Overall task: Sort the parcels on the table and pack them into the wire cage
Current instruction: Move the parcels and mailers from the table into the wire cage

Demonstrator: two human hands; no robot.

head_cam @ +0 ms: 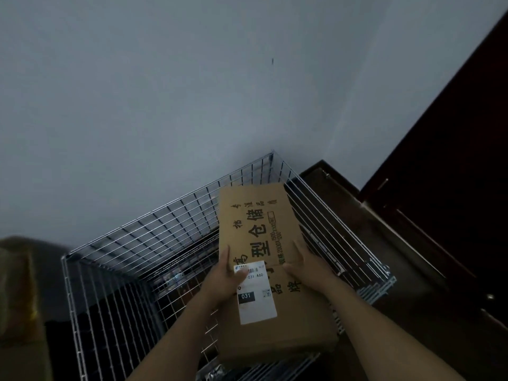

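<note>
A long flat cardboard box (255, 224) is held in the air over the right half of the cage (110, 257). Its far end points toward the cage's far right corner and its near end hangs above the near rim. The left hand (225, 276) grips the box's left edge, with the thumb lying on top across the white label (257, 298). The right hand (305, 268) grips the right edge opposite it, fingers curled under. Both hands are clamped on the box, well apart, about midway along its length.

The step in hand looks like lowering this box into the cage. The box is long and thin, so it will likely tip if one hand slackens; an even grip on both sides should hold it level. Lined up with the right side wall of the cage, it ought to go down without catching the wire. It would best lie flat against that wall, or stand on edge along it, which leaves the left half free for other parcels.

The cage floor is dark, and I cannot tell what lies there, so a slow descent and a feel for contact before letting go seem wise. The fingers under the edges risk being pinched against the mesh.
</note>
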